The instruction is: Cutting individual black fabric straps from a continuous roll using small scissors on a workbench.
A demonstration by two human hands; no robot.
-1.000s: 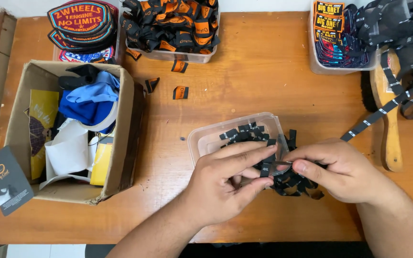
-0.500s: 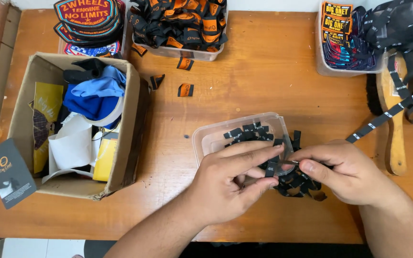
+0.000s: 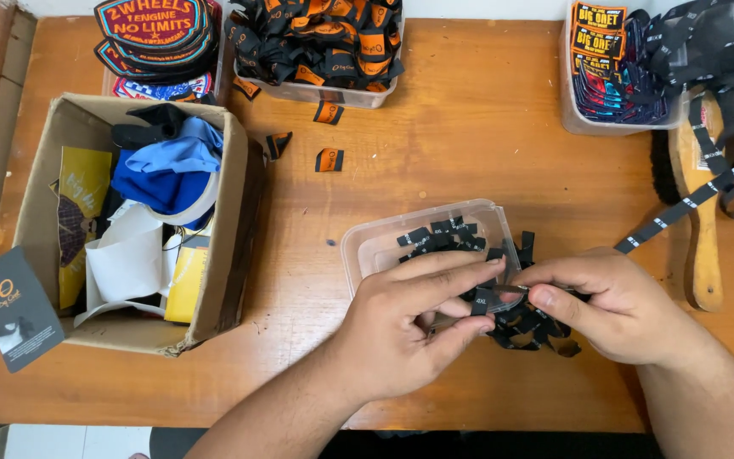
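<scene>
My left hand (image 3: 409,327) and my right hand (image 3: 618,306) meet over a heap of small black woven labels (image 3: 527,327) on the wooden table (image 3: 469,153). Both pinch one black label (image 3: 486,299) between thumb and fingers. Just behind the hands stands a clear plastic tub (image 3: 384,246) with more black labels (image 3: 439,235) in it; its near right side is hidden by my fingers.
A cardboard box (image 3: 231,229) of cloth and paper stands at left, a dark card (image 3: 12,306) beside it. At the back are round patches (image 3: 156,30), a tub of orange-black labels (image 3: 320,38) and a patch tub (image 3: 609,72). A black label ribbon (image 3: 690,204) crosses a wooden brush (image 3: 702,221) at right.
The hands stay together over the black labels and shift only slightly. The view has tilted a little, so the table appears lower in the picture.
</scene>
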